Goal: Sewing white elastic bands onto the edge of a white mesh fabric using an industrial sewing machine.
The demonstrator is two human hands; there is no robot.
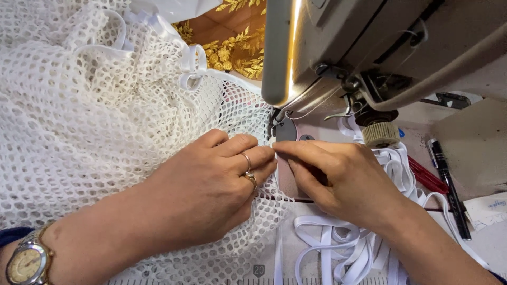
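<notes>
No container shows; a small pale label (488, 208) with blue script lies well right of the right hand's fingers, past a black pen (449, 184) and red pencils (426, 177). The white mesh fabric (95, 116) lies under the left hand (211, 184), fingers together, pressing it flat. The right hand (338, 182) pinches its fingertips on the mesh edge just before the sewing machine's (369, 47) presser foot (274, 124). White elastic tape (343, 248) coils beneath the right wrist.

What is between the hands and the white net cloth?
Nothing visible. The left hand lies flat on the net cloth, and the right hand pinches its edge just in front of the sewing machine's foot, fingertips of both hands meeting there.
</notes>
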